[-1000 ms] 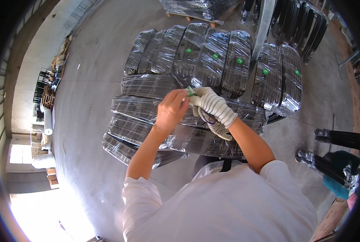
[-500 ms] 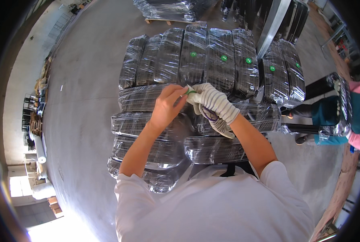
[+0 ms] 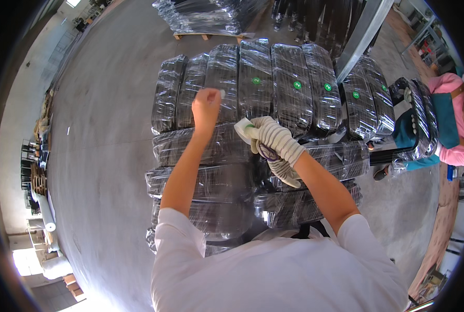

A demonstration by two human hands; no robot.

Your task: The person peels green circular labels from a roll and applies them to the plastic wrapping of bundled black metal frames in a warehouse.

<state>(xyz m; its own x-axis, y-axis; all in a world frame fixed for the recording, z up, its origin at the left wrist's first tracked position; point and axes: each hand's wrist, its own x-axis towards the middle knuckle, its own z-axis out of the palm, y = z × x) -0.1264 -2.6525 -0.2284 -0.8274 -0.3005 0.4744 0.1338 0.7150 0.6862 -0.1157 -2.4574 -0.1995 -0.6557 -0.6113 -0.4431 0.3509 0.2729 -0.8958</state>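
Note:
My left hand [image 3: 207, 112], bare, is raised over the back row of black bundles in clear film [image 3: 222, 67]. Its fingertips pinch a small pale round sticker [image 3: 222, 94], seen from its whitish side. My right hand [image 3: 276, 136] wears a grey-striped white work glove and is closed around a white roll of stickers [image 3: 244, 128] with a bit of green on it. A second striped glove [image 3: 283, 171], loose with a purple edge, hangs from the same hand. Green round stickers [image 3: 297, 85] mark several bundles to the right of my left hand.
More wrapped bundles [image 3: 200, 182] lie stacked just in front of me. A grey metal post [image 3: 364, 39] rises at the right. Beyond it, a co-worker in pink sleeves [image 3: 453, 114] handles a wrapped frame [image 3: 424, 119]. A wrapped pallet load [image 3: 206, 15] stands at the back.
My left hand has left the sticker roll and moved left and farther away with a sticker pinched in it. The co-worker with the wrapped frame has shifted position.

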